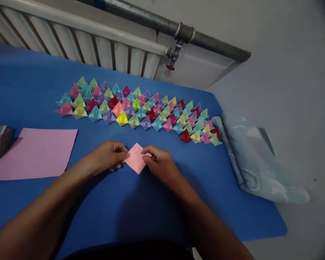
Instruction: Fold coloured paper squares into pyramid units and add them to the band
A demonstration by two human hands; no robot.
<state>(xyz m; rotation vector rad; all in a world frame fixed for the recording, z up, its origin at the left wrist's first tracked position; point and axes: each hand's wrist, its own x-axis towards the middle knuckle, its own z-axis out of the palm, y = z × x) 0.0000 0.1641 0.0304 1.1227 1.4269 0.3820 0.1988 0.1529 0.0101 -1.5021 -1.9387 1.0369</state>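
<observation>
A small folded square of pink paper (137,159), turned like a diamond, is held between both hands over the blue surface. My left hand (108,155) pinches its left corner between thumb and fingers. On the opposite side my right hand (159,160) grips the right corner, its fingertips covering that part of the paper. Beyond the hands stand several rows of folded paper boats (134,121) in green, blue, purple, pink, red and yellow.
To the left lies a larger pink sheet (43,153), beside a dark stack (0,141) cut off by the frame edge. A light blue patterned cloth (260,162) is folded at the right. A white radiator (78,39) and a metal pipe (216,45) run behind the blue surface (157,202).
</observation>
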